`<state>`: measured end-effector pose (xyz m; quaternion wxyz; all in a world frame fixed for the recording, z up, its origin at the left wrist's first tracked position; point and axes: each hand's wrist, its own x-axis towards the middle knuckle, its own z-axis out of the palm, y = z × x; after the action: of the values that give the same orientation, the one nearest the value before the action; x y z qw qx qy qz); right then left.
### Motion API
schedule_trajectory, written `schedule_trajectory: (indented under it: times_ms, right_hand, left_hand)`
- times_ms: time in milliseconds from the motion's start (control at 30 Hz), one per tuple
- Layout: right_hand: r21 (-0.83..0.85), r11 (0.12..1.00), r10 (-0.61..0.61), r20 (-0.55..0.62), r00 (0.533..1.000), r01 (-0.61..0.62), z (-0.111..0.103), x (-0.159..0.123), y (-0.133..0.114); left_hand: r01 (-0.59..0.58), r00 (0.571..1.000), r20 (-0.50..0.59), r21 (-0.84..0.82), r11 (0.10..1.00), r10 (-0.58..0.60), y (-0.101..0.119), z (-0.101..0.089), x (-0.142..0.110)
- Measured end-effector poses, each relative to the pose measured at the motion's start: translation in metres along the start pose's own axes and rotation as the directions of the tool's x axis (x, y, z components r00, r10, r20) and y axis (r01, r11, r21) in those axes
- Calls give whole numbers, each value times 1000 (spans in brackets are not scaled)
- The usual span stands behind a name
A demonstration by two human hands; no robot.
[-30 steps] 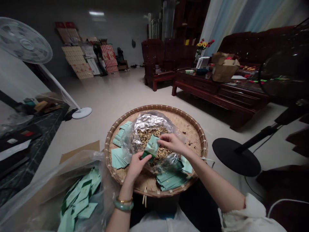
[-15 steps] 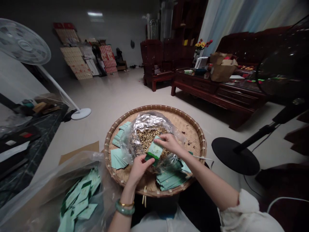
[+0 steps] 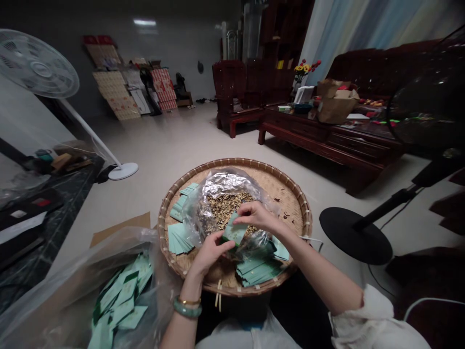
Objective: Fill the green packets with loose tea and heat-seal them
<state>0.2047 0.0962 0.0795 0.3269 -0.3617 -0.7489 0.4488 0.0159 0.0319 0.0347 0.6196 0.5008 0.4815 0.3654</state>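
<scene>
My hands meet over a round woven bamboo tray (image 3: 236, 161), holding a pale green paper packet (image 3: 234, 231) between them. My left hand (image 3: 212, 252) grips its lower edge, and the fingers of my right hand (image 3: 256, 216) pinch its upper edge. Just behind them, a foil-lined plastic bag (image 3: 221, 184) lies open, holding dried loose leaves (image 3: 228, 206). Stacks of green packets (image 3: 179, 238) lie on the tray at left, with another stack (image 3: 258, 269) near the front. More packets (image 3: 121, 300) fill a clear plastic bag at lower left.
A jade bangle (image 3: 187, 309) and a gold bracelet circle my left wrist. A white standing fan (image 3: 39, 63) stands at left and a black fan base (image 3: 356, 236) at right. A dark counter runs along the left. A carved wooden table (image 3: 327, 135) and chairs stand beyond.
The packet has dropped lower and tilted from nearly upright towards flat, now closer to the bag's mouth. My hands have stayed close together, and my head has shifted only slightly.
</scene>
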Motion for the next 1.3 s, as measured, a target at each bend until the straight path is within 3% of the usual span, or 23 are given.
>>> schedule_trajectory:
  times_ms: [100, 233, 400, 600, 667, 833, 1033, 1167, 1300]
  right_hand:
    - [23, 1000, -3, 5, 1000, 3, 6, 0, -2]
    - [79, 995, 65, -166, 984, -52, 16, -2, 3]
    - [147, 974, 191, -107, 976, -174, 24, -8, 12]
    - [221, 953, 240, -145, 960, -205, 27, -9, 16]
    - [235, 949, 250, -167, 954, -208, 28, -8, 18]
    - [274, 937, 270, -184, 945, -215, 32, -8, 24]
    - [331, 906, 308, -85, 947, -265, 39, -10, 28]
    - [269, 951, 199, -164, 966, -150, 36, -17, 20]
    - [75, 984, -137, -285, 949, 164, 22, -32, -6]
  left_hand:
    - [-34, 997, -65, -55, 998, 30, 2, 7, 3]
    - [-53, 986, -168, -189, 981, 21, 3, 14, 5]
    - [-4, 990, -133, -335, 942, -44, 3, 16, 3]
    - [-101, 969, -247, -333, 938, 17, 4, 20, 5]
    - [-84, 970, -242, -343, 936, -1, 4, 21, 3]
    - [61, 989, -108, -345, 937, -105, 2, 26, -2]
    - [60, 985, -136, -304, 951, -106, -3, 28, -2]
    - [-16, 987, -161, -114, 993, -3, -6, 24, -2]
    - [-130, 961, -242, 27, 991, 132, -10, 18, -1]
